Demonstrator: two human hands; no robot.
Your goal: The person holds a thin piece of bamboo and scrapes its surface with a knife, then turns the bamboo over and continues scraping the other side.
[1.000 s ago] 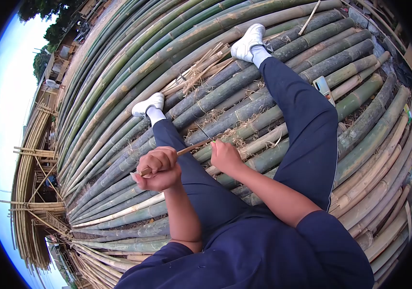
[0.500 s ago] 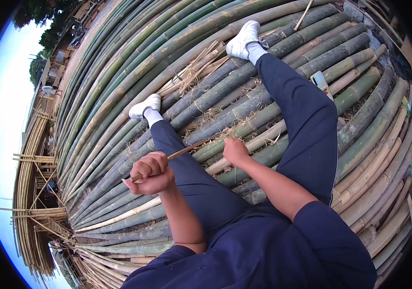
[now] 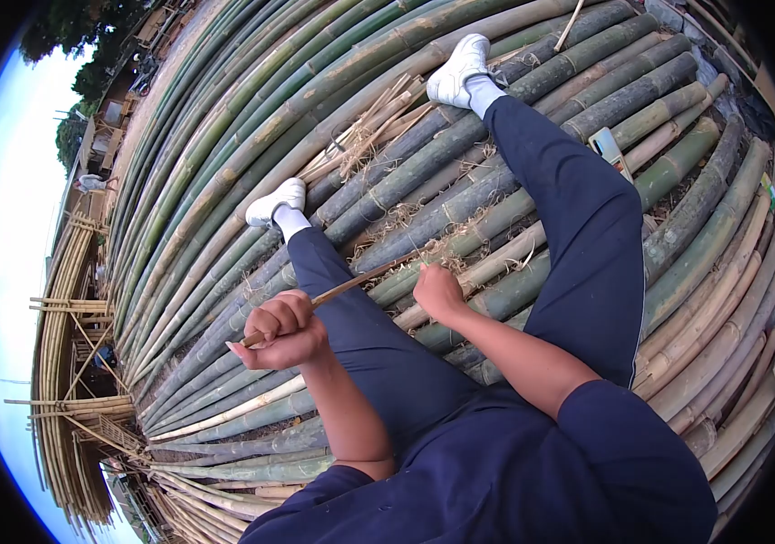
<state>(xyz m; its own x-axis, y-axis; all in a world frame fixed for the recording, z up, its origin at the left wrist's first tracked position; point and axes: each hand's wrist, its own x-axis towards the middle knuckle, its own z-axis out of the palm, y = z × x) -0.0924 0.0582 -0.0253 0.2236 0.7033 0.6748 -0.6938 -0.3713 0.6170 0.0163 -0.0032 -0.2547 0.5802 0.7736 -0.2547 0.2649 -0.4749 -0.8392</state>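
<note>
Stick [image 3: 356, 282], one: gripped in left hand [image 3: 282, 332], above bamboo poles [image 3: 306, 131]. Right hand [image 3: 439, 293]: closed beside stick's far end, contents unclear. Beyond stick: shavings [image 3: 449, 243], loose strips [image 3: 383, 127]. Right of stick, past right leg [image 3: 578, 227]: phone [image 3: 606, 150].

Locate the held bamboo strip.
The bamboo strip is left of centre in the head view, gripped by the left hand, ending near the right hand.

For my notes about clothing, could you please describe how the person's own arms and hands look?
The sleeves are short and dark navy; both forearms are bare. The left hand and right hand wear no gloves, and no watch or bracelet shows.
</note>
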